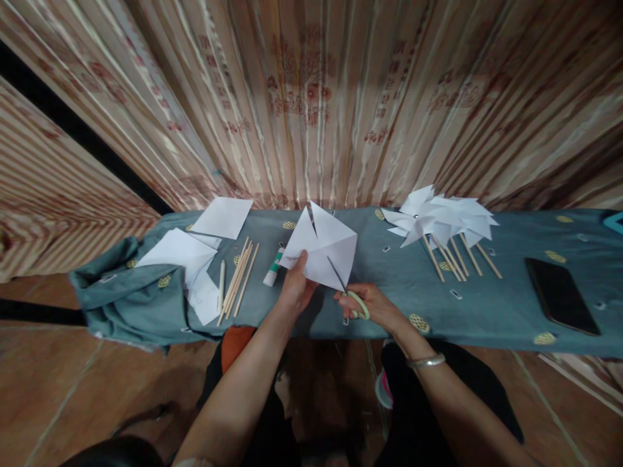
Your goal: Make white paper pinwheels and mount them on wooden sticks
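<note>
Between my hands, above the cloth-covered table, is a square sheet of white paper [331,243], turned corner up. A slit runs inward from its top corner, and fold lines cross it. My left hand [296,282] pinches the paper's lower left edge, thumb on top. In my right hand [367,301] is a pair of scissors [359,305] with pale green handles, my fingers closed on them. One blade lies over the paper's lower right corner; the other blade is hidden. A green and white glue stick [274,266] lies just left of the paper.
Wooden sticks [238,282] and a pale pencil-like rod [221,285] lie to the left, by white paper sheets [178,253]. Several paper pinwheels [416,217] on sticks lie at right, then a black phone [562,295]. A patterned curtain [311,97] hangs behind the table [501,324].
</note>
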A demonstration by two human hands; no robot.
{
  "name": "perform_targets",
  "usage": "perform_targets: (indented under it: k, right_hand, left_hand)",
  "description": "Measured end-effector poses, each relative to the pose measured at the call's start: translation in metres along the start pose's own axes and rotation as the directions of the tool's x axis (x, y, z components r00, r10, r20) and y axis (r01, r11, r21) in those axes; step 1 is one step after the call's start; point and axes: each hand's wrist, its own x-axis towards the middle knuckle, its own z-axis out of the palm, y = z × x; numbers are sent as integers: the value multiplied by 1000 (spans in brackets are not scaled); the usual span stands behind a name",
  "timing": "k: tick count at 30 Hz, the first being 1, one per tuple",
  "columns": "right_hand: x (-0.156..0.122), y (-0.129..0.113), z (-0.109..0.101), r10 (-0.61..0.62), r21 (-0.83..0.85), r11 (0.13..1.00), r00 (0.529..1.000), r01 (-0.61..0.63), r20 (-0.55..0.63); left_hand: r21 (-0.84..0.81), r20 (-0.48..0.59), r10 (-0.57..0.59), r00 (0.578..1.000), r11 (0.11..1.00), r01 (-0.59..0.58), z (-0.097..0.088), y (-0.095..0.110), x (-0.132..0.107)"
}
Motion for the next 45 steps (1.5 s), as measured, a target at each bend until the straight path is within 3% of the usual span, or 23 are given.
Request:
perform_targets:
  k: [26, 45]
  right_hand:
    - [-5, -11, 4, 24, 18, 1000, 998, -25, 53]
    - [1, -2, 4, 7, 36, 999, 999, -6, -34]
  left_hand:
    - [12, 12, 14, 1000, 1000, -14, -1, 3, -1]
    - [33, 56, -13, 998, 999, 11, -5, -1, 0]
